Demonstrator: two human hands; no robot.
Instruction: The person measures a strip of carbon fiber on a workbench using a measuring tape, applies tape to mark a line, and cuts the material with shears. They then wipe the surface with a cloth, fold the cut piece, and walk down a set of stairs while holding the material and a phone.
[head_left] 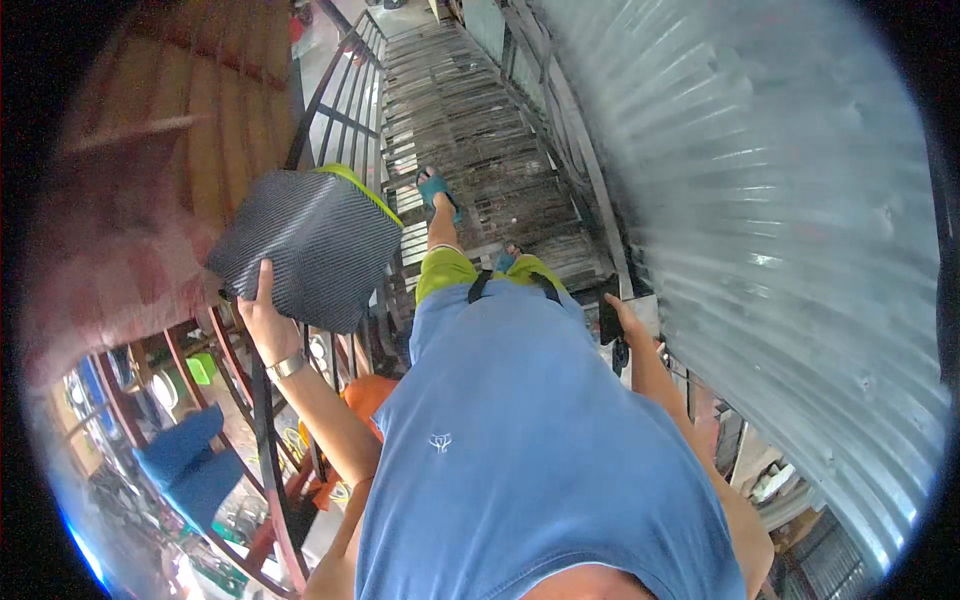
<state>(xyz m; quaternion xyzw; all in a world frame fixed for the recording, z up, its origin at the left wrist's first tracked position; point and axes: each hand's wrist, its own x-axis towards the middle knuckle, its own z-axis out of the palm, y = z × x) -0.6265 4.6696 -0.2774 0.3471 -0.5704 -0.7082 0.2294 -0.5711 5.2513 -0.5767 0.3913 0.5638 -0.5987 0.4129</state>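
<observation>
My left hand [272, 325] grips a black, boxy thing [318, 240] with a carbon-fibre-like woven surface and a yellow-green edge. My thumb or a finger lies along its near face, and the other fingers are hidden behind it. It is held out to the left beside the railing. In my right hand [632, 325] is a dark, flat, phone-like object [609, 318], seen nearly edge-on by my right hip. A small dark thing [621, 355] hangs just below it; what it is I cannot make out.
My sandalled feet [437, 190] are on a dark slatted walkway [480, 110]. Metal railings [345, 90] run along its left. A corrugated metal sheet wall [780, 220] rises on the right. Below the left railing are a blue cloth [190, 460], an orange thing [368, 397] and cluttered goods.
</observation>
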